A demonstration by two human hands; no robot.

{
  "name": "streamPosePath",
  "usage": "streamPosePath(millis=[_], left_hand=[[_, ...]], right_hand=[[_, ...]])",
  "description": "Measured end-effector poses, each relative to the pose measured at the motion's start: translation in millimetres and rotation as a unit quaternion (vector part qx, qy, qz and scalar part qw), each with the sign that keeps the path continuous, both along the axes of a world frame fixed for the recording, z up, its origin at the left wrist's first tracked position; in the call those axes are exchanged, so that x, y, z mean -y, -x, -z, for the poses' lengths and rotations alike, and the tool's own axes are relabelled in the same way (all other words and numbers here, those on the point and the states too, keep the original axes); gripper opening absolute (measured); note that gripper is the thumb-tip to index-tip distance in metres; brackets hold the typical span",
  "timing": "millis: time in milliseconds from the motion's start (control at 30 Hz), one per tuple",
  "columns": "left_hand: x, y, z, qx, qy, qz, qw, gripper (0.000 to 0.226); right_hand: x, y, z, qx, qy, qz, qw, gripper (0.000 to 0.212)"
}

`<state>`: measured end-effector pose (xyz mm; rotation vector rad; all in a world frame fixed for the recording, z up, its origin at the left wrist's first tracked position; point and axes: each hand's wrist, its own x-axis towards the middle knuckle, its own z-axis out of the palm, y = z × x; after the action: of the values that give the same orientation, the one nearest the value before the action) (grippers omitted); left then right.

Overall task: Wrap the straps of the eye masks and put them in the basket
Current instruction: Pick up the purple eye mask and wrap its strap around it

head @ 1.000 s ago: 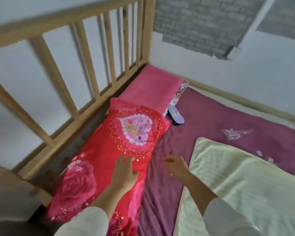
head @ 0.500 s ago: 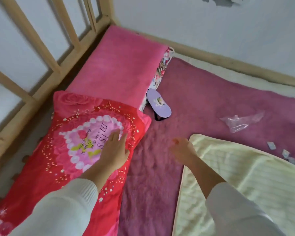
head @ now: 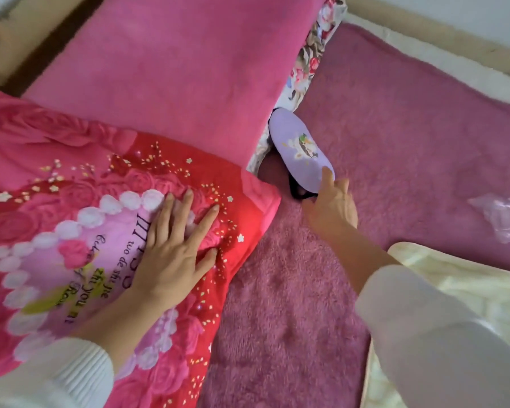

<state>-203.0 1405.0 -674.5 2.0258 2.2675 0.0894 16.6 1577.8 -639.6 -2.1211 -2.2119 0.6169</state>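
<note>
A red pillow [head: 71, 231] printed with roses, white pearls and lettering fills the lower left. Above it lies a plain pink pillow [head: 174, 69] with a floral cover [head: 306, 63] showing at its right edge. A fuzzy mauve blanket [head: 409, 128] spreads across the right, bearing a crumpled clear plastic bag [head: 504, 214] at the right edge. A pale yellow blanket [head: 468, 278] overlaps it at the lower right.

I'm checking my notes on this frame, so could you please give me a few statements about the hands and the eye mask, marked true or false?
1. The left hand lies flat on the red pillow. True.
2. The right hand touches the purple eye mask. True.
3. The eye mask lies on the cream blanket. False: it lies on the purple fleece.
4. A basket stands beside the mask. False: none is visible.
</note>
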Motion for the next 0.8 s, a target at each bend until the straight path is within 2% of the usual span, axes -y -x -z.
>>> streamPosePath(millis=[100,200,333,433,533,633,700,767,800], left_hand=[[-1.5,0.2,1.8,0.01,0.002,-0.005,1.0,0.073],[-2.1,-1.9,-3.9,0.013,0.022,-0.004,1.0,0.073],[-7.6,-4.7,-29.5,0.049,0.129,-0.024,0.99,0.078],[-13.2,-11.4,-71.7,0.138,0.182,-0.05,0.972,0.065],[0.0,-23.9,-134.3,0.314,0.09,-0.118,0.938,0.066],[28.3,-29.8,-201.5,0.439,0.002,-0.16,0.884,0.068],[50.3,-33.2,-243.4,0.463,-0.019,-0.129,0.877,0.067],[72.2,-35.1,-280.6,0.452,-0.012,-0.082,0.888,0.063],[83.5,-36.5,-298.9,0.439,0.0,-0.053,0.897,0.053]], right_hand=[[-9.8,-0.4,2.8,0.002,0.002,0.028,1.0,0.043],[-5.0,-3.0,-10.2,-0.038,-0.003,0.039,0.999,0.04],[18.0,-0.4,-50.0,-0.119,-0.071,0.039,0.99,0.021],[42.0,1.2,-90.8,-0.232,-0.078,0.065,0.967,0.018],[75.0,-8.5,-145.9,-0.366,0.008,0.085,0.927,0.018],[113.4,-27.3,-210.0,-0.443,0.091,0.02,0.892,0.033],[139.8,-35.6,-248.6,-0.452,0.142,-0.036,0.88,0.038],[167.2,-38.9,-281.9,-0.434,0.15,-0.067,0.886,0.036],[182.3,-38.6,-297.2,-0.43,0.141,-0.073,0.888,0.036]])
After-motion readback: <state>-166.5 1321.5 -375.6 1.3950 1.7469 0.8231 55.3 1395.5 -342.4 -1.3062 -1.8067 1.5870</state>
